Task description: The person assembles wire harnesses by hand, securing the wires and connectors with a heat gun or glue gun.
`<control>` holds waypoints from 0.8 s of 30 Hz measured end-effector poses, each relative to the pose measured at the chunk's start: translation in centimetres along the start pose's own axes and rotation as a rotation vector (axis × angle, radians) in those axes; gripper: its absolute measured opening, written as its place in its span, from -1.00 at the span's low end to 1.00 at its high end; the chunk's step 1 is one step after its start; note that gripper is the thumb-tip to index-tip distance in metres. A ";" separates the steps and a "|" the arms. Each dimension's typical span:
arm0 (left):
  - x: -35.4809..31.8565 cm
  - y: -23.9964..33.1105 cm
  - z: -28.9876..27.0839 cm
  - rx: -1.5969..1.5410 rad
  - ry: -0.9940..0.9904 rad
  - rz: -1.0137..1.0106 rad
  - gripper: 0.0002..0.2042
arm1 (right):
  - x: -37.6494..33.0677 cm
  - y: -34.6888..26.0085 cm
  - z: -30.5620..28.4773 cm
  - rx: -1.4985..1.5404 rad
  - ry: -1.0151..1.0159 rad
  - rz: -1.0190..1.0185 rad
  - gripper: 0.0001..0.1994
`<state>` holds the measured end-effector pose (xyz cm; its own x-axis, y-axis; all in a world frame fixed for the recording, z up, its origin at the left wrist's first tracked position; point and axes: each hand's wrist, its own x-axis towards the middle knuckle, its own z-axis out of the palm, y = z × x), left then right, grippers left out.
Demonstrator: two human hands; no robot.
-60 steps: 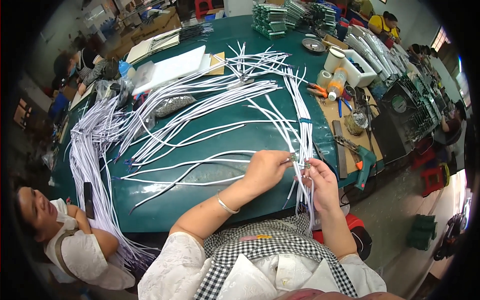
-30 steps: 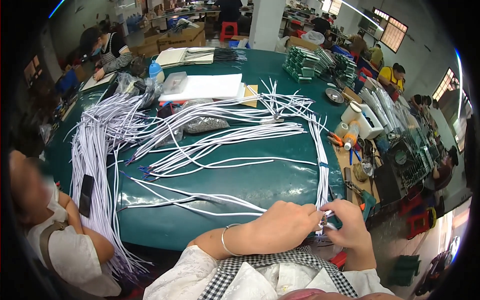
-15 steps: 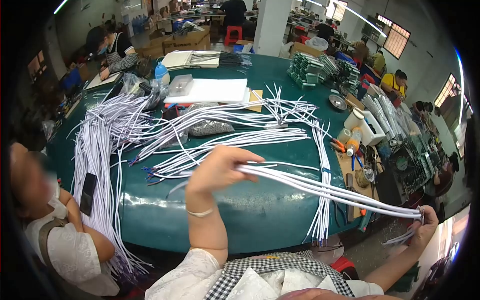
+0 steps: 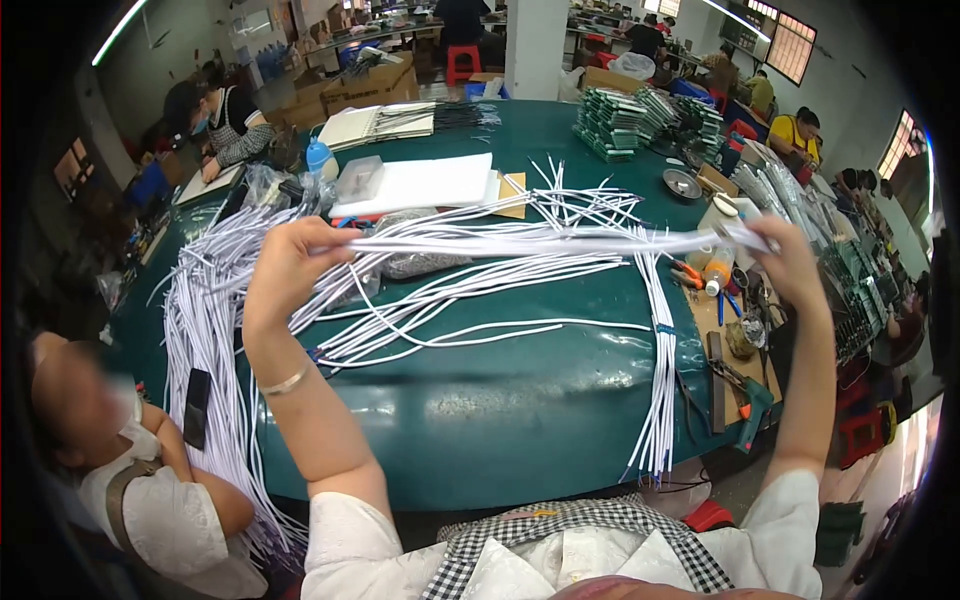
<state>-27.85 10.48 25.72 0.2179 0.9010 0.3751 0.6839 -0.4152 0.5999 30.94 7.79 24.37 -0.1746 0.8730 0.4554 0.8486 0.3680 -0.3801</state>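
Observation:
My left hand (image 4: 290,268) and my right hand (image 4: 785,262) hold a bundle of white cables (image 4: 540,242) stretched flat and level between them, raised above the green table (image 4: 500,410). The left hand grips one end near the table's left side. At the far right my right hand pinches the other end. Below the bundle, loose white cables (image 4: 470,300) lie fanned across the tabletop. A straight bunch of white cables (image 4: 662,370) runs toward the near edge and hangs over it.
A big heap of white cables (image 4: 205,310) drapes over the table's left edge beside a seated person (image 4: 130,470). White sheets (image 4: 425,185), green stacks (image 4: 620,125), tape rolls and hand tools (image 4: 725,330) crowd the back and right. Other people work behind.
Both hands rose from the near edge and spread apart. The cable bundle, slanting down to the right half a second ago, is now pulled level and high across the table.

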 end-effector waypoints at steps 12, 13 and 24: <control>9.1 -21.6 7.2 0.516 -0.046 -0.268 -0.77 | 10.7 0.0 27.9 -0.248 -0.359 -0.222 -0.69; 9.1 -21.8 7.9 0.531 -0.024 -0.247 -0.77 | 9.8 0.5 28.8 -0.279 -0.371 -0.225 -0.69; 4.0 -6.9 21.5 0.138 -0.394 0.151 -0.82 | 6.7 3.4 32.1 -0.189 -0.361 0.025 -0.56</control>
<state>-16.68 19.67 7.92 0.5532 0.8216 0.1375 0.7045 -0.5496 0.4491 16.62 25.19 0.33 -0.2885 0.9495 0.1232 0.9257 0.3095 -0.2176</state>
